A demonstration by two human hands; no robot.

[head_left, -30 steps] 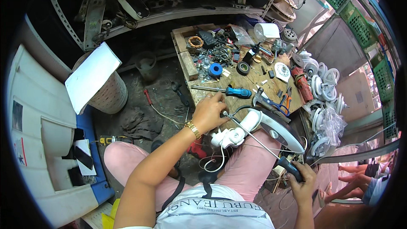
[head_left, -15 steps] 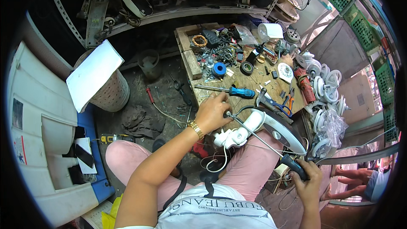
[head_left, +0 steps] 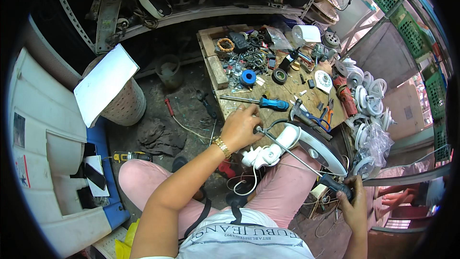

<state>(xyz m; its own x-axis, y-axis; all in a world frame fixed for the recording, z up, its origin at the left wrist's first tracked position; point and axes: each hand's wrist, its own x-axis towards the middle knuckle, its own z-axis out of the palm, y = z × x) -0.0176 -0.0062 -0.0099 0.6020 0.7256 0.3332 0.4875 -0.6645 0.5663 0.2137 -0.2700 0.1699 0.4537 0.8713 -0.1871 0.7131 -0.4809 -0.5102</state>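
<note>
My right hand (head_left: 353,200) grips the dark handle of a long screwdriver (head_left: 293,155), its shaft slanting up and left across my thigh. At the far end my left hand (head_left: 243,127), with a gold watch (head_left: 221,147) on its wrist, is closed at the screwdriver's tip around a small dark piece that the fingers mostly hide. Under the shaft lies a white appliance body (head_left: 276,149), perhaps a fan's neck, with a white cord. It leans on my right thigh beside a rounded black-and-white base (head_left: 320,151).
Ahead is a wooden worktable (head_left: 268,97) with a blue-handled screwdriver (head_left: 274,104), a hammer (head_left: 301,110), orange-handled pliers (head_left: 327,115), tape rolls and loose screws. White plastic fan parts (head_left: 368,100) pile up at right. A basket (head_left: 125,103) with a white board stands left; a drill (head_left: 132,156) lies on the floor.
My right hand has moved slightly right and turned around the screwdriver's handle. My left hand stays at the tip.
</note>
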